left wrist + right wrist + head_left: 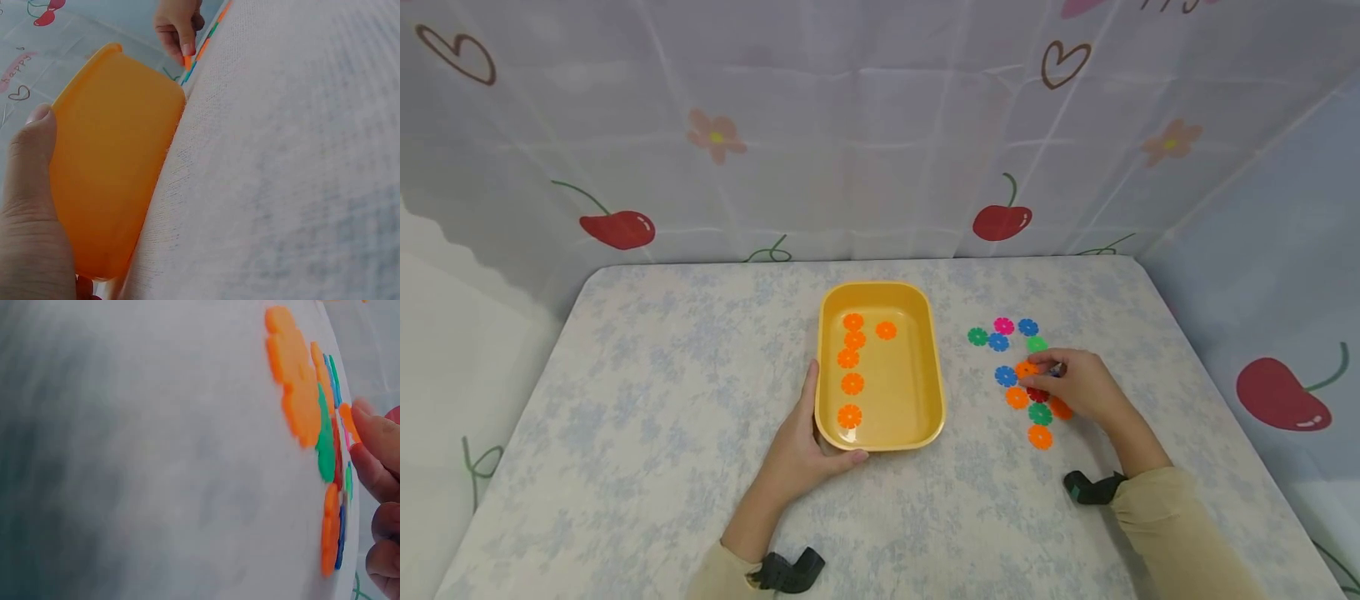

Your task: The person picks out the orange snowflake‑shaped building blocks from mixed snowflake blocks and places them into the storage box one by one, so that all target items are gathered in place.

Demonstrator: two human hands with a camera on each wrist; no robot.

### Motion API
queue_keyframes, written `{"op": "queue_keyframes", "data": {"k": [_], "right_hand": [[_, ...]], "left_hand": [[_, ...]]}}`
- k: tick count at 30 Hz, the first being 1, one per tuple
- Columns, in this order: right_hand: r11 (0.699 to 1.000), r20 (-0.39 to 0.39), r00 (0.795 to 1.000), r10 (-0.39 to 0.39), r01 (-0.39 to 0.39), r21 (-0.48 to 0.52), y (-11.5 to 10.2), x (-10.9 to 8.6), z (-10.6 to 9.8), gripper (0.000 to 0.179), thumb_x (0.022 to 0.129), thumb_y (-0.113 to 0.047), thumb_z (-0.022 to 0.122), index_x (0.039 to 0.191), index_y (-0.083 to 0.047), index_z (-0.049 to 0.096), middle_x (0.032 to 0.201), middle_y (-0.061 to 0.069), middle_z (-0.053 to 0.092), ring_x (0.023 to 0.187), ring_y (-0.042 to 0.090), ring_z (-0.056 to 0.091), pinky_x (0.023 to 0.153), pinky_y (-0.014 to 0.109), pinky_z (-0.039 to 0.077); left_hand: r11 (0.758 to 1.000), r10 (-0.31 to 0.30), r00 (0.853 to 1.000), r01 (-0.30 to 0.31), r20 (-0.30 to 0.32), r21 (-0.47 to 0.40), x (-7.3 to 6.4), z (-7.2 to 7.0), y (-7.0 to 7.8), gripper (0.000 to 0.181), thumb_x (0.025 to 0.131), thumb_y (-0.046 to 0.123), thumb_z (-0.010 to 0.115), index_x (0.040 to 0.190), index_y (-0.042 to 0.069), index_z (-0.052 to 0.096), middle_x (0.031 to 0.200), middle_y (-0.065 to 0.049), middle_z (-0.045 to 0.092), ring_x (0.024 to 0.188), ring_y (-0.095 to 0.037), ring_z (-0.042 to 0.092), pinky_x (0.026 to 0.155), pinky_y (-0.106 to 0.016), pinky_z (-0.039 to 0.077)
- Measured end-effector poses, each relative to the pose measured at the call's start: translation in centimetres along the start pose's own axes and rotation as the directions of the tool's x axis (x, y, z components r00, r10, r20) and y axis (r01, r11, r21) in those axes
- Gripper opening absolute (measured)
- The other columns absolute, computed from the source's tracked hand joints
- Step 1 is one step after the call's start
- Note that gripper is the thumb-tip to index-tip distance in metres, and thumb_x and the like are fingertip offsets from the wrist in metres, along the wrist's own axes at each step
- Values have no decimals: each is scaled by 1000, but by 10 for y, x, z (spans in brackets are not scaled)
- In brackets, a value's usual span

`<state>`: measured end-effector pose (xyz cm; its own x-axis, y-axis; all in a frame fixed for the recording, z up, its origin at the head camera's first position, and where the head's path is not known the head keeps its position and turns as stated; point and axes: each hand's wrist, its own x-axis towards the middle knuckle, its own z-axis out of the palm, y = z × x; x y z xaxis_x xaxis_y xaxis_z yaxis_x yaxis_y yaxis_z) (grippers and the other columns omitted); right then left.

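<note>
A yellow plastic tray (904, 400) stands on the table, with several orange notched discs (852, 383) lying inside, mostly along its left side. My left hand (793, 458) holds the tray at its near left corner, thumb on the near rim and fingers along the left wall. Right of the tray, my right hand (1086, 383) pinches an orange notched disc (1026, 369) between thumb and fingertips, just over a loose group of discs. The pinched disc (348, 420) also shows at the fingertips in the right wrist view. Some discs under the hand are partly hidden.
Around the right hand lie blue (1005, 376), green (1040, 414), pink (1003, 326), red (1038, 395) and more orange discs (1040, 437). A pale patterned cloth (625, 417) covers the table. Behind it hangs a printed curtain (865, 167).
</note>
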<state>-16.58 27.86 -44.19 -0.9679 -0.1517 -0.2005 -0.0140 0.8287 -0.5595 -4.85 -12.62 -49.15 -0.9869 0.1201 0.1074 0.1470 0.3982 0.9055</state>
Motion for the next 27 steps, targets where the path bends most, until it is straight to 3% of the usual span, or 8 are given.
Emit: {"op": "queue_keyframes", "data": {"k": [5,9,13,17,20,23,27], "right_hand": [[999,-72,997,-42,42,6,-21,6,0,46,87,-43,75,120,-11,70,76,7,59,64,22,47,48,27,39],[991,-138,984,-113,122,54,-49,13,5,45,87,-46,74,118,-14,71,71,7,60,62,22,44,44,27,35],[969,-159,964,-212,228,91,-83,19,12,43,84,-48,75,116,-18,72,88,2,70,67,22,45,48,25,36],[949,-105,951,-289,299,99,-121,23,22,40,84,-43,77,115,-19,73,94,-4,70,70,22,47,54,25,40],[950,-32,951,-308,309,47,-148,28,34,37,84,-38,79,115,-18,74,91,-5,68,74,21,51,61,27,46],[935,30,939,-343,344,-80,-166,32,48,37,84,-36,79,115,-17,74,89,-6,69,84,18,57,76,31,54],[855,77,890,-449,453,-253,-179,38,65,36,83,-35,80,111,-14,76,92,-4,73,86,18,59,82,32,54]], "left_hand": [[1000,1,1000,-1,3,-1,0,-1,2,135,68,46,90,159,35,-9,167,9,10,150,-16,28,118,-50,28],[1000,10,1000,-10,4,-1,1,-1,1,135,68,45,90,159,35,-9,167,6,11,150,-17,29,117,-52,29],[1000,12,1000,-12,4,-4,1,0,0,135,69,44,90,159,32,-9,167,6,11,150,-17,29,117,-51,29],[1000,6,1000,-6,4,2,1,0,1,134,69,46,90,161,27,-7,167,7,11,150,-17,28,118,-50,29],[1000,-2,1000,2,5,6,0,-1,2,134,69,47,89,161,25,-6,167,7,11,150,-17,28,118,-50,29],[1000,-7,1000,7,10,5,0,-1,2,134,70,47,89,161,25,-6,167,7,10,150,-18,29,118,-51,29],[1000,-18,1000,18,17,-4,0,-2,4,133,70,47,89,161,26,-6,167,7,10,150,-18,29,118,-52,29]]}}
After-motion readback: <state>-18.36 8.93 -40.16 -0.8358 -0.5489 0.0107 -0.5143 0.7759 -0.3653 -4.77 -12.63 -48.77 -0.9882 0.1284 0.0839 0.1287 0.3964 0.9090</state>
